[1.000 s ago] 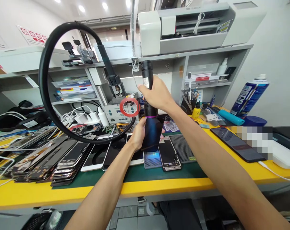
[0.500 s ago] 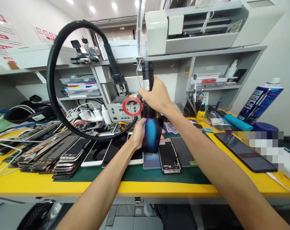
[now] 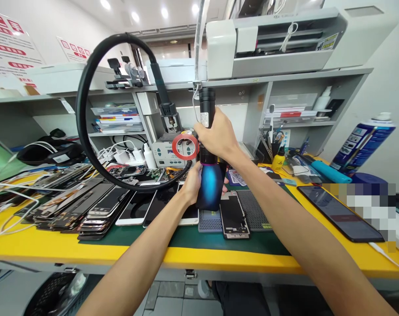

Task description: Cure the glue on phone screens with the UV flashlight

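Note:
My right hand is wrapped around a black flashlight, held upright with its head down. Its blue-violet light makes a bright patch on a dark, glossy phone screen. My left hand grips that screen by its edges, thumb on the left side and fingertips showing at the right. The screen is tilted towards me above the bench, close under the flashlight's head. Just below lies a phone display assembly, its dark back up, on a grey perforated pad.
A dark green mat covers part of the yellow bench. Stacked phone screens and white-framed phones lie left. A thick black hose arches from a machine with red tape. Right are a phone and spray can.
The whole view has shifted slightly, so everything sits a little further right. Both hands keep their hold, and the blue patch on the screen looks brighter.

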Demonstrator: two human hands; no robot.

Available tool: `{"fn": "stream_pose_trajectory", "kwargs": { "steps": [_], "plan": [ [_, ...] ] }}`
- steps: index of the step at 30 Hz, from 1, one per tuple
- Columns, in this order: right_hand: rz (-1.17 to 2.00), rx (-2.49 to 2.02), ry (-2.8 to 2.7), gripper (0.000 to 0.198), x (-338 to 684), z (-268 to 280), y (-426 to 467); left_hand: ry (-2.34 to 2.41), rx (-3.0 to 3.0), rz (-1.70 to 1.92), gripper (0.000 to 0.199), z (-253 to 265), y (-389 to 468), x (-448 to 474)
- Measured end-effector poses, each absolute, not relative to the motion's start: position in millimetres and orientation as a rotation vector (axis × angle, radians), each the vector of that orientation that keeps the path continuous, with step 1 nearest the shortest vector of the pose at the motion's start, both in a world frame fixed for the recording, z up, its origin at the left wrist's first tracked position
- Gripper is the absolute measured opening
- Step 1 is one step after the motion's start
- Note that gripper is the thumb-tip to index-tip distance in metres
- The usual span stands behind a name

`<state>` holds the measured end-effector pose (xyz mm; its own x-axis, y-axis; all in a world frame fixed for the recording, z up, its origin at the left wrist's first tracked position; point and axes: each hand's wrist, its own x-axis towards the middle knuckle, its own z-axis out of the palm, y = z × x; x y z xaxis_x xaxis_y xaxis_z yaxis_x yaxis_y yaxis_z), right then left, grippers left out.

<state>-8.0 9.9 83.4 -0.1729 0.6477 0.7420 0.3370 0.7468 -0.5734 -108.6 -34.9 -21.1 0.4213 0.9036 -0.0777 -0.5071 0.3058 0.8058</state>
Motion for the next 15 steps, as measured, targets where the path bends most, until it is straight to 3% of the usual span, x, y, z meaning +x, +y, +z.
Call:
{"fn": "stream_pose_trajectory", "kwargs": {
  "steps": [15],
  "plan": [
    [0.342, -0.702, -1.732, 0.016, -2.5, 92.5, 0.4, 0.592, 0.8, 0.995, 0.057, -19.0, -34.9, -107.9]
  ]
}}
